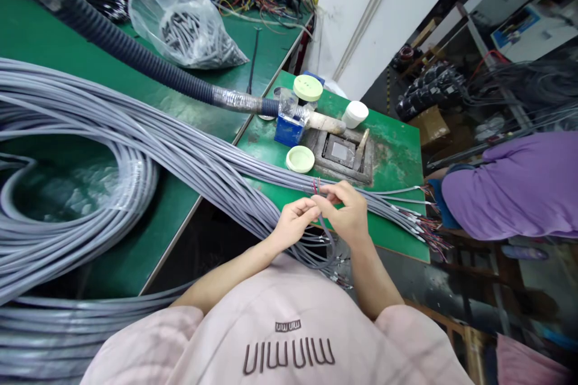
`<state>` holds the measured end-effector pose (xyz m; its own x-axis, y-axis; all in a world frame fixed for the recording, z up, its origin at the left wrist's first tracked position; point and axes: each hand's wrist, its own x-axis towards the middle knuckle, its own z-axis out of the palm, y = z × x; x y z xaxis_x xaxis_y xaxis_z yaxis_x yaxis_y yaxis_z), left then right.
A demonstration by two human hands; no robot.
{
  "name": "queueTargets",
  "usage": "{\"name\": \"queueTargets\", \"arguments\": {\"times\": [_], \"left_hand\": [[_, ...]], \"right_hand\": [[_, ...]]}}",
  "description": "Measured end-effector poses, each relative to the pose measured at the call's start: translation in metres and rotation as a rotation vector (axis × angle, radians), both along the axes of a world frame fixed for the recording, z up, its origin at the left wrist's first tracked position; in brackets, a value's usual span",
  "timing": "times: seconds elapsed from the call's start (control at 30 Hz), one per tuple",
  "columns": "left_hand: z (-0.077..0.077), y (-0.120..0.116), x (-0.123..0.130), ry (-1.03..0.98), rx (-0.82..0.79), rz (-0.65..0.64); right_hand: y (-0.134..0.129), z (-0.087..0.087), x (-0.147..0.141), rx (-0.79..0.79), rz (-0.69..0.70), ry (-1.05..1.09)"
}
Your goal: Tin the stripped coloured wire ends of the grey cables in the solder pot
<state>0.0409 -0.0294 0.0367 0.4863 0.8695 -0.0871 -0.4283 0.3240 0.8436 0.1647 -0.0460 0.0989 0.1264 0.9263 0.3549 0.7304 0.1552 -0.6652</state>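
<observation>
Near the middle of the head view, my left hand [295, 222] and my right hand [345, 210] meet at the end of one grey cable [326, 230]. Both hands are closed in a pinch on it. Thin red and dark wires [315, 185] stick up from the cable end between my fingertips. Behind my hands a thick bundle of grey cables [217, 153] crosses from the left, and its stripped ends [431, 231] fan out at the right edge of the green table. Part of the held cable curves down below my fingers.
A solder pot [342, 151] in a dark frame sits beyond my hands, with a hose [180, 75] ending over it. Nearby are a blue box [289, 130], a pale green lid [300, 159] and a white jar [355, 113]. A person in purple [515, 186] is at the right.
</observation>
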Motion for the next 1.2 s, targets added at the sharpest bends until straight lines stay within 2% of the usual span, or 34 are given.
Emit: {"name": "queueTargets", "arguments": {"times": [0.1,0.23,0.37,0.43,0.57,0.67,0.77,0.93,1.0,1.07,1.2], "left_hand": [[0.002,-0.001,0.001,-0.004,-0.022,0.003],[0.003,0.0,-0.001,-0.01,-0.018,0.02],[-0.001,0.002,-0.006,-0.014,-0.07,0.028],[-0.002,0.004,-0.008,-0.055,-0.143,0.038],[0.003,0.008,-0.011,-0.199,-0.292,0.053],[0.008,0.01,-0.012,-0.248,-0.308,0.012],[0.008,0.011,-0.015,-0.182,-0.218,0.026],[0.0,0.014,-0.029,0.183,0.158,0.244],[-0.003,0.018,-0.035,0.296,0.261,0.333],[-0.004,0.023,-0.041,0.327,0.301,0.393],[0.005,0.04,-0.053,0.284,0.386,0.485]], "right_hand": [[0.005,-0.004,-0.006,0.048,-0.003,-0.062],[0.003,-0.001,-0.009,0.091,-0.027,-0.032],[-0.003,0.001,0.003,0.13,0.005,-0.005],[-0.006,-0.003,0.014,0.158,0.088,-0.034],[-0.011,-0.015,0.03,0.18,0.377,-0.219],[-0.012,-0.022,0.032,0.216,0.51,-0.299],[-0.006,-0.022,0.031,0.293,0.483,-0.224],[0.023,-0.008,0.034,0.303,0.128,-0.029],[0.034,-0.002,0.033,0.276,0.068,0.011],[0.038,0.002,0.03,0.283,0.096,0.041],[0.028,0.007,0.021,0.318,0.276,0.079]]}}
